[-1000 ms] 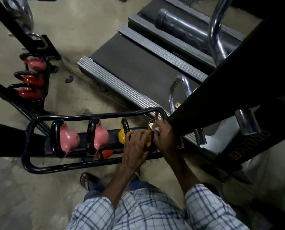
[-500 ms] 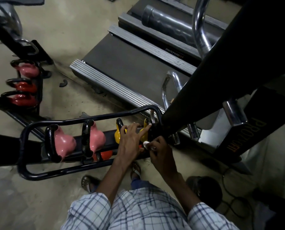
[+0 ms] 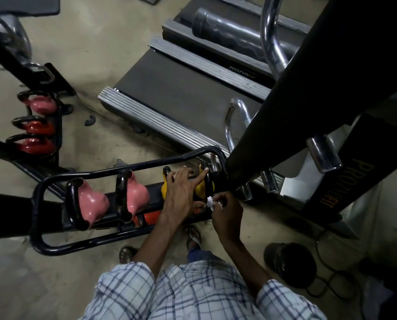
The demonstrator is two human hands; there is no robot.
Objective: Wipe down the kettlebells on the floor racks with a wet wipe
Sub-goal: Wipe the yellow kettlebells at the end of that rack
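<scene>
A black floor rack (image 3: 42, 244) holds two pink kettlebells (image 3: 92, 206) (image 3: 136, 195) and two yellow kettlebells (image 3: 203, 187) at its right end. My left hand (image 3: 181, 195) lies spread over the yellow pair, its forefinger touching the black handle of the rightmost one. My right hand (image 3: 226, 209) pinches a crumpled white wet wipe (image 3: 212, 203) beside the lower side of that rightmost yellow kettlebell. An orange kettlebell (image 3: 152, 215) sits lower in the rack, mostly hidden.
A second rack (image 3: 56, 125) at the far left carries one pink and two red kettlebells. A treadmill deck (image 3: 169, 93) lies beyond the rack. A black machine post (image 3: 308, 77) rises on the right, close to my hands. A cable runs across the floor at bottom right.
My right hand has drawn the wipe from the top of the rightmost yellow kettlebell down to its lower side. My left hand has spread out flatter over the yellow pair.
</scene>
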